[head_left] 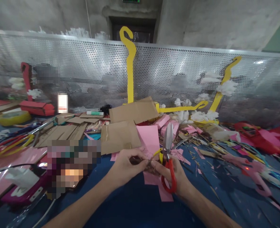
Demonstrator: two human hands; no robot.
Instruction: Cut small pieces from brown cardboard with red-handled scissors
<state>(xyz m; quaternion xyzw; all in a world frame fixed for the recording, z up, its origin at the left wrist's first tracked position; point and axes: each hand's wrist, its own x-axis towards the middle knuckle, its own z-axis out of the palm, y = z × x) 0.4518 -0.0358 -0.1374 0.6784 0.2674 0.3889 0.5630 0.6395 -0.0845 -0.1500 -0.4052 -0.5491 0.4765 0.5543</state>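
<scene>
Both hands meet above the blue table, fingertips pinched close together. My left hand (pixel 130 166) is closed at thumb and forefinger on something small that I cannot make out. In my right hand (pixel 174 174) hangs a pair of scissors (pixel 168 171) with red and yellow handles, its blades pointing up and slightly apart; the thumb and forefinger also pinch near the left fingertips. Pink paper (pixel 148 137) lies behind the hands, and more pink strips show beneath them. Brown cardboard pieces (pixel 121 137) lie just beyond my left hand.
A perforated metal screen (pixel 87 66) crosses the back. Tall yellow paper shapes (pixel 130 69) stand before it. At right lies a pink glue gun (pixel 256 177) amid scraps. At left are a purple power strip (pixel 23 193), yellow tape (pixel 14 117) and more cardboard (pixel 59 134).
</scene>
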